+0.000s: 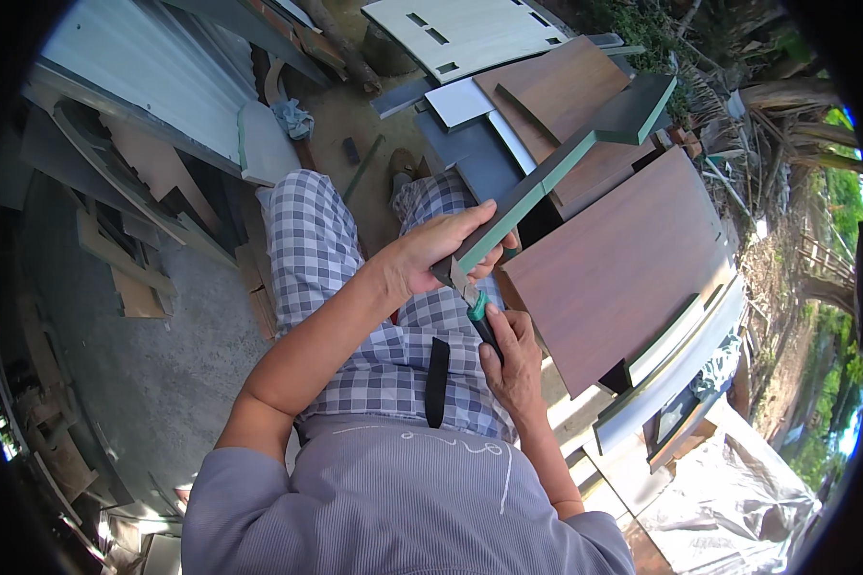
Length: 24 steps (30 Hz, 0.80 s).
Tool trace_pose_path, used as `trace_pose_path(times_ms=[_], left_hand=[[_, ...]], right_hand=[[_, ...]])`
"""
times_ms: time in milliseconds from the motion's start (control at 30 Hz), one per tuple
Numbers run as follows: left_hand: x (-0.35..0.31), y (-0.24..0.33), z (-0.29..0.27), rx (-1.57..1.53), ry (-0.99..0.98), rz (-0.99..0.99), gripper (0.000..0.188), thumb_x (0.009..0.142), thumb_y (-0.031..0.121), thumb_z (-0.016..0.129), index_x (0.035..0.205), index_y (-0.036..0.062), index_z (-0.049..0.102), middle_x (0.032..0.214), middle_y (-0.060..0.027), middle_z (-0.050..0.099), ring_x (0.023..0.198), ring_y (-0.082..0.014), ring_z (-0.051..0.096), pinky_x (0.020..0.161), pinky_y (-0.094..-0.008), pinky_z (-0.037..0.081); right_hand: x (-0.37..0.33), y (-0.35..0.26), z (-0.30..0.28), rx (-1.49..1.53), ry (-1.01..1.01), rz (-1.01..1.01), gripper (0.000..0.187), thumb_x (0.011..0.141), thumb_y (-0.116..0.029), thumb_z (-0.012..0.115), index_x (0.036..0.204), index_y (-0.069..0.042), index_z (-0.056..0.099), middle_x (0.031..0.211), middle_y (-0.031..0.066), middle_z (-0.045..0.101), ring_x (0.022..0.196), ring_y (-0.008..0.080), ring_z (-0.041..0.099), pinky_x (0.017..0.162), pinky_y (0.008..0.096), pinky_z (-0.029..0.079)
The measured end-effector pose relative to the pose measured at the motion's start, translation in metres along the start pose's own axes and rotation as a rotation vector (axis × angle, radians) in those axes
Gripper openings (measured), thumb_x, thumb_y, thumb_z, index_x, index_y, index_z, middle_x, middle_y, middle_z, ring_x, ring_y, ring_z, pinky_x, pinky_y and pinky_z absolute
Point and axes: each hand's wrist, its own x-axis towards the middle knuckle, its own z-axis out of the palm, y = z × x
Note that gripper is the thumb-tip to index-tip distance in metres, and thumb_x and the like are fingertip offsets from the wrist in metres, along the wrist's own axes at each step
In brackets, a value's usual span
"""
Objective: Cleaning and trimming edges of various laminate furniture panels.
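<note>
My left hand point(431, 251) is closed around the near end of a long, dark board strip point(523, 206) with a green edge. Away from me, the strip slants up to the right and widens into a bent end. In my right hand point(516, 362) is a utility knife point(479, 311) with a green and black handle. Its metal blade lies at the strip's near end, just below my left hand; whether it cuts into the edge I cannot tell. Some fingers of the left hand are hidden behind the strip.
Brown wood panels point(623, 264) and a dark blue-grey board point(479, 158) are stacked to the right. A white slotted board point(470, 34) lies at the far side. Offcuts point(125, 249) lean at the left beside a corrugated metal sheet point(153, 67). Clear plastic sheeting point(729, 498) lies at the lower right.
</note>
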Motion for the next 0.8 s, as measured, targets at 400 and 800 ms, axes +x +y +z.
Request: trace_pose_path(times_ms=[400, 800], left_hand=[[0.000, -0.002, -0.002, -0.060, -0.028, -0.016, 0.053, 0.099, 0.041, 0.026, 0.116, -0.0030, 0.051, 0.060, 0.0041, 0.040, 0.048, -0.0045, 0.037, 0.039, -0.0180, 0.030], [0.000, -0.002, 0.002, -0.019, 0.067, -0.014, 0.055, 0.100, 0.039, 0.025, 0.123, -0.0070, 0.043, 0.056, 0.0035, 0.038, 0.043, -0.0050, 0.034, 0.038, -0.0193, 0.029]], right_hand=[[0.029, 0.027, -0.020, -0.171, 0.107, 0.141, 0.051, 0.080, -0.010, 0.061, 0.129, -0.020, 0.050, 0.093, 0.0089, 0.052, 0.079, 0.0234, 0.057, 0.066, 0.0359, 0.050], [0.058, 0.056, -0.053, -0.460, 0.113, 0.124, 0.048, 0.083, -0.017, 0.060, 0.129, -0.027, 0.049, 0.090, 0.0071, 0.050, 0.074, 0.0209, 0.056, 0.062, 0.0351, 0.049]])
